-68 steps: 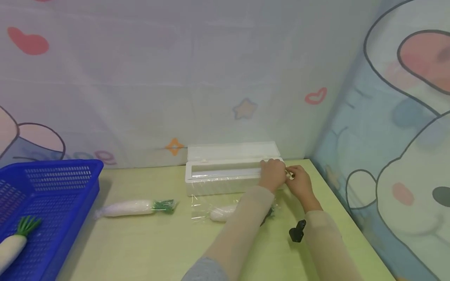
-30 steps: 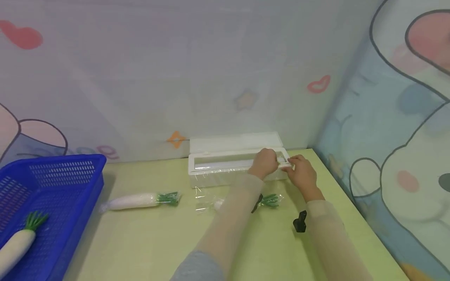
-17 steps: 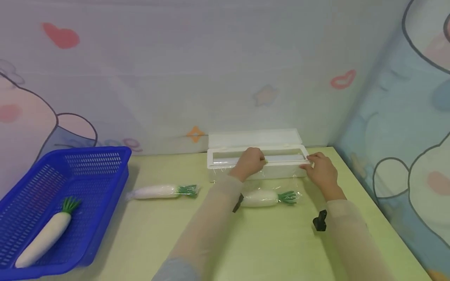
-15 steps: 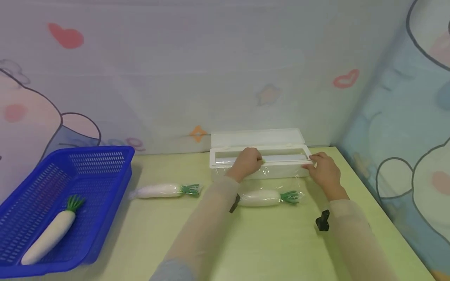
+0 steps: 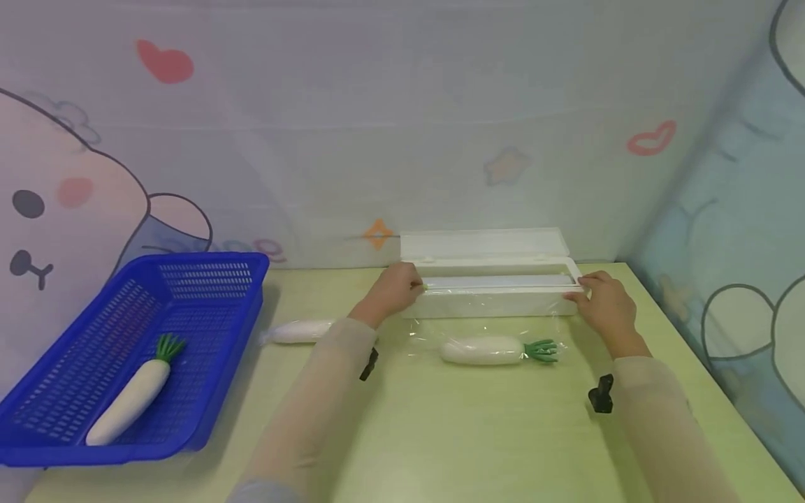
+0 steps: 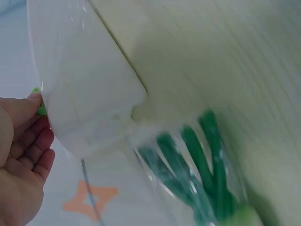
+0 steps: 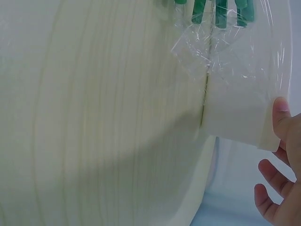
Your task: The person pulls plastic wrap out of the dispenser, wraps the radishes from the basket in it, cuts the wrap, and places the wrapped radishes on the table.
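Observation:
At the left end of a white cling film dispenser [image 5: 497, 304], my left hand [image 5: 391, 290] pinches a small green slide cutter [image 6: 41, 110] between thumb and finger. My right hand [image 5: 606, 302] grips the dispenser's right end, thumb on the front face and index finger over the top edge. The lid [image 5: 484, 243] stands raised at the back, and the white roll [image 5: 503, 281] shows inside. Clear cling film [image 7: 225, 66] hangs down the front onto the table, around a white radish [image 5: 481, 351] with green leaf stubs.
A second film-wrapped radish [image 5: 300, 332] lies left, its leafy end hidden behind my left forearm. A blue plastic basket [image 5: 82, 457] at the far left holds an unwrapped radish [image 5: 128, 405]. A printed curtain [image 5: 440, 140] hangs right behind the table.
My left hand has slid from the dispenser's right end to its left end along the front edge. My right hand stays at the right end. The view has turned left.

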`<state>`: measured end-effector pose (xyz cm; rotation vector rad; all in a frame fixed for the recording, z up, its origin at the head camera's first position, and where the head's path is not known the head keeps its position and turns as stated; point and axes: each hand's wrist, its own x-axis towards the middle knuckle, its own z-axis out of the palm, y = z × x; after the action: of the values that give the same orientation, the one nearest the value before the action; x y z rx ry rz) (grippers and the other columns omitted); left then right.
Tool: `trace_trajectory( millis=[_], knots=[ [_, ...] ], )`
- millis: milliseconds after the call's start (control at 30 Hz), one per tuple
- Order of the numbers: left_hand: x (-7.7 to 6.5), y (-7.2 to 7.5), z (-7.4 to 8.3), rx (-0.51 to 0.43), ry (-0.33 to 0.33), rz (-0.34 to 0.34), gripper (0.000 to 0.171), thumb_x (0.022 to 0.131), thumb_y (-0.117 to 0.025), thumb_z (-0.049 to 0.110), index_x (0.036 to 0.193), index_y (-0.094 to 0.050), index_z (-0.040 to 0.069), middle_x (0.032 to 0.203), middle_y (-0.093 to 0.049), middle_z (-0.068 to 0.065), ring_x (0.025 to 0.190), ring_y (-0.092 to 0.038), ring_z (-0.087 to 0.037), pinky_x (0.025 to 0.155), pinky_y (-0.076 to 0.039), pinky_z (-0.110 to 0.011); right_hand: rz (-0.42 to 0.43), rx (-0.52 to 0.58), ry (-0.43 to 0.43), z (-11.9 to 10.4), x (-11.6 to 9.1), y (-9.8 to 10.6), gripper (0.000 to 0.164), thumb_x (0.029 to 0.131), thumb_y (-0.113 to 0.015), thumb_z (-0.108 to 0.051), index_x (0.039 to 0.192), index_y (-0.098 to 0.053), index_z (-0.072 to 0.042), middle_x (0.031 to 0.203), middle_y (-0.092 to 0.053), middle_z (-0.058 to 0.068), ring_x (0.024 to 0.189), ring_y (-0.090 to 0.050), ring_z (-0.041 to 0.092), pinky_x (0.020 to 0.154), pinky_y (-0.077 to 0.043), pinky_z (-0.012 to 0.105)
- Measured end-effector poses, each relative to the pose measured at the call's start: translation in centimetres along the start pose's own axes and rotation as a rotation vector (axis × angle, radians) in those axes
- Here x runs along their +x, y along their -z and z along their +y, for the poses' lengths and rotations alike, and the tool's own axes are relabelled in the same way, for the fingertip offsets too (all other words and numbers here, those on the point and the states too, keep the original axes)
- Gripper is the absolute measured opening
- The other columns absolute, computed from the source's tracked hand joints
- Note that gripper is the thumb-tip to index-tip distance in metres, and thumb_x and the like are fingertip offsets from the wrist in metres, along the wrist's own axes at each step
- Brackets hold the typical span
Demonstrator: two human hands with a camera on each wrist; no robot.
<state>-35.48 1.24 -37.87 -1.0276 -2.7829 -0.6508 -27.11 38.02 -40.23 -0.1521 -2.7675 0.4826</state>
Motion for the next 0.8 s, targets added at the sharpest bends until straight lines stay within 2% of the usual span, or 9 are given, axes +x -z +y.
trace_trajectory(
  millis=[100,233,300,433,500,600,667,800],
  knots=[
    [-0.6,0.4,-0.8,0.005,-0.017,0.002,0.024,0.093,-0.061,0.009,0.071,-0.069,0.004,0.075,-0.055,-0.004,0.072,-0.045,-0.016,0.076,-0.044,-0.032,-0.003,0.000,-0.003,0.2,0.1,-0.1,0.050,0.093,-0.063,-0.032,0.128,-0.057,0.004,0.130,-0.050,0.020,0.114,-0.048,0.048,0.075,-0.045,0.060],
    [-1.0,0.9,-1.4,0.021,-0.030,-0.027,0.018,0.094,-0.060,0.009,0.086,-0.074,0.002,0.082,-0.059,-0.006,0.078,-0.051,-0.019,0.080,-0.047,-0.034,-0.007,0.007,0.004,0.2,0.1,-0.2,0.050,0.093,-0.063,-0.031,0.127,-0.057,0.005,0.129,-0.051,0.021,0.113,-0.048,0.048,0.074,-0.045,0.060],
    [-1.1,1.1,-1.8,0.038,-0.026,-0.031,0.018,0.094,-0.060,0.009,0.087,-0.074,0.002,0.082,-0.058,-0.005,0.079,-0.052,-0.020,0.080,-0.047,-0.033,-0.008,0.005,0.011,0.2,0.3,-0.3,0.051,0.093,-0.063,-0.031,0.128,-0.056,0.005,0.129,-0.050,0.021,0.113,-0.048,0.048,0.074,-0.045,0.059],
    [-1.3,1.4,-2.3,0.081,-0.064,-0.001,0.018,0.093,-0.060,0.004,0.080,-0.073,0.002,0.076,-0.056,-0.004,0.076,-0.052,-0.019,0.079,-0.047,-0.033,-0.001,-0.004,0.018,0.1,0.4,-0.4,0.051,0.094,-0.062,-0.031,0.128,-0.056,0.005,0.129,-0.050,0.022,0.112,-0.048,0.048,0.075,-0.045,0.060],
    [-1.2,1.3,-2.3,0.088,-0.079,0.006,0.021,0.093,-0.059,0.003,0.074,-0.070,0.002,0.072,-0.051,-0.004,0.072,-0.047,-0.018,0.076,-0.045,-0.032,0.005,-0.011,0.025,0.2,0.5,-0.4,0.051,0.094,-0.062,-0.031,0.128,-0.055,0.006,0.129,-0.050,0.022,0.112,-0.047,0.048,0.076,-0.044,0.060],
    [-1.2,1.2,-2.1,0.050,-0.029,-0.002,0.025,0.093,-0.059,0.005,0.069,-0.066,0.003,0.072,-0.047,-0.003,0.071,-0.041,-0.017,0.074,-0.041,-0.031,0.008,-0.011,0.052,0.3,0.5,-0.4,0.051,0.094,-0.061,-0.031,0.128,-0.055,0.007,0.129,-0.049,0.024,0.112,-0.046,0.049,0.078,-0.044,0.061],
    [-1.3,1.1,-2.1,0.018,0.013,-0.010,0.028,0.094,-0.058,0.007,0.068,-0.064,-0.001,0.074,-0.048,-0.005,0.072,-0.039,-0.018,0.073,-0.039,-0.031,0.012,0.000,0.075,0.5,0.3,-0.5,0.051,0.095,-0.061,-0.030,0.127,-0.054,0.010,0.129,-0.048,0.026,0.111,-0.045,0.050,0.079,-0.043,0.061],
    [-1.6,0.8,-1.9,-0.042,0.070,0.021,0.024,0.094,-0.058,0.013,0.095,-0.071,-0.007,0.094,-0.061,-0.013,0.087,-0.052,-0.024,0.081,-0.045,-0.036,0.010,0.042,0.126,0.8,0.0,-0.5,0.053,0.095,-0.061,-0.029,0.126,-0.053,0.013,0.129,-0.047,0.030,0.111,-0.043,0.052,0.086,-0.040,0.063]
  ],
)
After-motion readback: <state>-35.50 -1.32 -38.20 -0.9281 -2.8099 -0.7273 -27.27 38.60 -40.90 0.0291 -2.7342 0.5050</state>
